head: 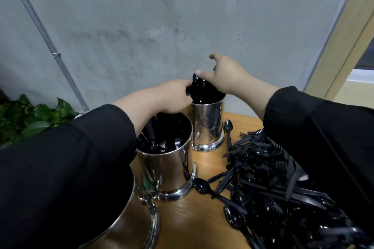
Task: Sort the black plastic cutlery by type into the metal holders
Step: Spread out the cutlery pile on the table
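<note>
- Nearest to the camera is a shiny round metal holder (129,226), mostly hidden under the left black sleeve (66,168), so can't tell what's in it.
- Both hands are together over the far tall polished metal holder (208,125). The left hand (172,97) is curled round a bunch of black plastic spoons (202,89) at its rim, and the right hand (228,75) is pinching the top of one with thumb and fingers.
- Tip for this bit, I'd say: drop them handle-down and keep the bunch together so nothing tips out.
- A middle wide metal holder (166,168) sits just under the left wrist, with cutlery in it.
- The loose heap of unsorted black plastic cutlery (273,178) lies on the wooden worktop (192,218) below the right forearm, well back from both hands.
</note>
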The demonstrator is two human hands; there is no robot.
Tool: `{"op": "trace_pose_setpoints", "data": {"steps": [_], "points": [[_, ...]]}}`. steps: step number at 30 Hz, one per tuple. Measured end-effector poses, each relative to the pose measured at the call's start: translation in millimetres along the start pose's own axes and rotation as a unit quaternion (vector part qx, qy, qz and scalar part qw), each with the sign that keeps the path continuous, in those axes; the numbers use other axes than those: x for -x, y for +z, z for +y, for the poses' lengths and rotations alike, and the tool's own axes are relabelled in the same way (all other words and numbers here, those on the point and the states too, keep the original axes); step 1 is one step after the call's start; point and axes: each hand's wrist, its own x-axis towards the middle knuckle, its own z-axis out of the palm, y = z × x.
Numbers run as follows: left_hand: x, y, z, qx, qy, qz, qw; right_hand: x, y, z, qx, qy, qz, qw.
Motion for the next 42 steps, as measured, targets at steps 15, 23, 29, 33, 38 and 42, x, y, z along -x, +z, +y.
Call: {"op": "trace_pose_setpoints", "data": {"steps": [15,23,29,33,38,42], "points": [[129.3,61.9,91.8,0.145,0.079,0.168,0.972,283.1,-15.3,100.2,-0.014,-0.009,0.048,0.999],[174.3,218.8,69.9,0.037,0.013,0.061,0.997,420.1,11.3,137.7,0.098,0.028,0.03,0.994],[185.4,257.9,87.0,-0.006,0.012,0.029,0.999,444.8,28.0,150.6,0.108,0.064,0.046,0.991],[192.5,273.7,115.2,0.009,0.006,0.064,0.998,443.1,27.6,152.5,0.093,0.08,0.057,0.991],[195.1,277.6,121.9,0.064,0.025,0.067,0.995,443.4,27.0,160.1,0.042,0.101,0.076,0.991],[200.6,273.1,119.6,0.165,0.023,0.085,0.982,443.0,26.1,163.8,0.007,0.108,0.093,0.99]]}}
